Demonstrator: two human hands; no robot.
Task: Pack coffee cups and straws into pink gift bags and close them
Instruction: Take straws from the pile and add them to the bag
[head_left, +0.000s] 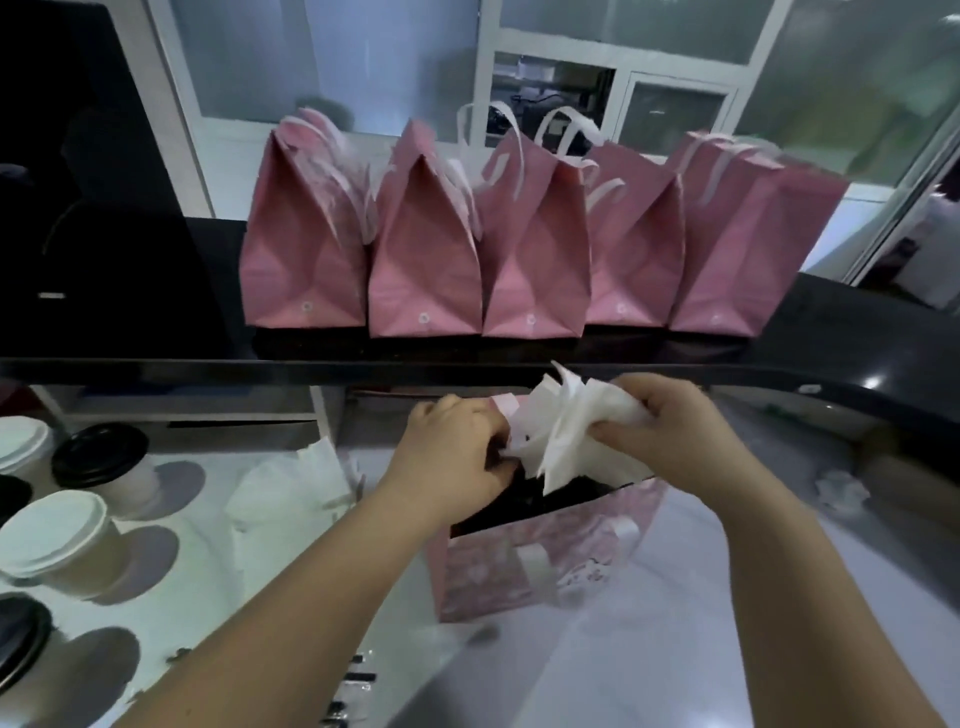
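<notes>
Below five closed bags (423, 270) on the ledge (831, 332), left hand (452, 447) and right hand (670, 431) pinch napkins (561, 431) over the open bag (498, 566).

**One head view, tilted down over the counter**

A single wide-angle camera at the person's head faces forward and down at the counter (753, 597). The forearms enter from the bottom edge. The left hand (457, 457), right hand (670, 441), paper (566, 426) and open bag (519, 571) lie close, at centre. Farther off, a shelf (857, 332) with five bags (423, 260) crosses the upper half. The cups (57, 540) sit at the left edge.
</notes>
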